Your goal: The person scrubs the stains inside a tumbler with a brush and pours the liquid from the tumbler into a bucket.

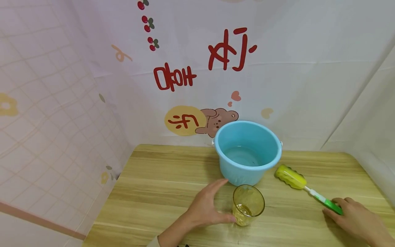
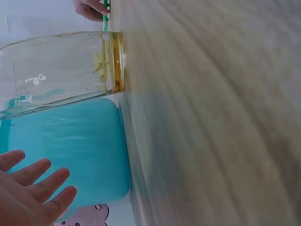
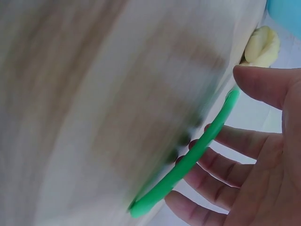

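Observation:
A clear amber-tinted drinking glass point(image 1: 253, 206) stands upright on the table. My left hand point(image 1: 203, 208) is just left of it, thumb at the glass's lower side and fingers spread towards the bucket. In the left wrist view, those fingers point(image 2: 40, 181) are extended, away from the glass. At the right lies a sponge bottle brush point(image 1: 290, 176) with a yellow head and a green-and-white handle. My right hand point(image 1: 359, 216) is at the green handle end point(image 3: 188, 160); its fingers reach along the far side, while the thumb stays apart from the handle.
Behind the glass stands a light blue bucket point(image 1: 242, 173) with some water at its bottom. The wooden table point(image 1: 160, 181) meets a white printed cloth backdrop point(image 1: 287, 82) at the back, with cloth walls at both sides.

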`<state>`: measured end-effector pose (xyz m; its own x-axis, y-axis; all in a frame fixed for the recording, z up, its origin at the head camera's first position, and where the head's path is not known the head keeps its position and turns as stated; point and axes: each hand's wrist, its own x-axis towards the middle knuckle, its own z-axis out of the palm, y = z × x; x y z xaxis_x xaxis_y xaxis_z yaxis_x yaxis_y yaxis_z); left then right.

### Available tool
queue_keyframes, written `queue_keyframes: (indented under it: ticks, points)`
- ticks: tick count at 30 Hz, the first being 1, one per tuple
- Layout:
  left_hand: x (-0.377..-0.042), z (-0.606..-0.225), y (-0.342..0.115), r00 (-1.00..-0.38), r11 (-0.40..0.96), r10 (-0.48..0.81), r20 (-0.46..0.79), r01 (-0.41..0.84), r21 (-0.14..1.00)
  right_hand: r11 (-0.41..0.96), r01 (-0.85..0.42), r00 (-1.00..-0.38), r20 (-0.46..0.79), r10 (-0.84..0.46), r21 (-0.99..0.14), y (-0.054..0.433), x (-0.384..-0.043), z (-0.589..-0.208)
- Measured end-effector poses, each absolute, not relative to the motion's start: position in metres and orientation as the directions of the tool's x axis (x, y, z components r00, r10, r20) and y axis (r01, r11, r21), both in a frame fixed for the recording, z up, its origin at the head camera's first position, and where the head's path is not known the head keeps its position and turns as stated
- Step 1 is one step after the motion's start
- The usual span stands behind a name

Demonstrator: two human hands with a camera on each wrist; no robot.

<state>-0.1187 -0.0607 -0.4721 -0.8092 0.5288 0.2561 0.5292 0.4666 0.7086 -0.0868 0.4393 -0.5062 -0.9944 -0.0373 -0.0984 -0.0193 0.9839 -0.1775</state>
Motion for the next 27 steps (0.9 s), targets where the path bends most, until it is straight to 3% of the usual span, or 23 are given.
queue_keyframes:
  ticks: [17, 27]
  points:
    - [-0.114, -0.468, -0.051, -0.803, 0.372, 0.584, 0.119, 0.395, 0.840, 0.981, -0.051, -0.995, -0.073, -0.066, -0.185, 0.444, -0.085, -0.509]
    - [-0.112, -0.470, -0.041, -0.794, 0.370, 0.591, 0.140, 0.422, 0.828, 0.971, -0.050, -0.996, -0.059, -0.066, -0.234, 0.439, -0.081, -0.499]
